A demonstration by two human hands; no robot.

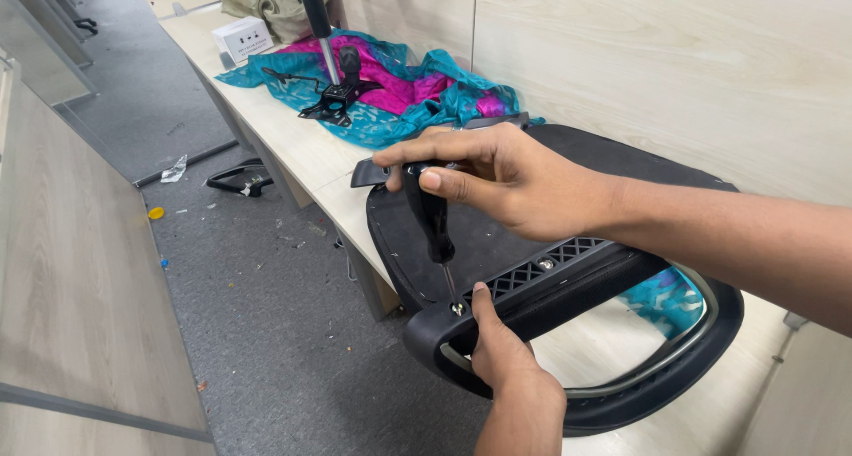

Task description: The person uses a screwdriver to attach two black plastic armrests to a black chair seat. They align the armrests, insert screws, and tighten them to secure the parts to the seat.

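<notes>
While viewed from the head camera: right hand [497,176] clenched on black screwdriver [432,221], tip seated in screw [458,309]. Left hand [501,354] clamped on near rim of black chair armrest frame [568,287], lying on light wooden desk [302,145]. Judged rigid, moderately heavy, smooth plastic; best held at thick rim. Teal-pink cloth [399,92] far left.
</notes>
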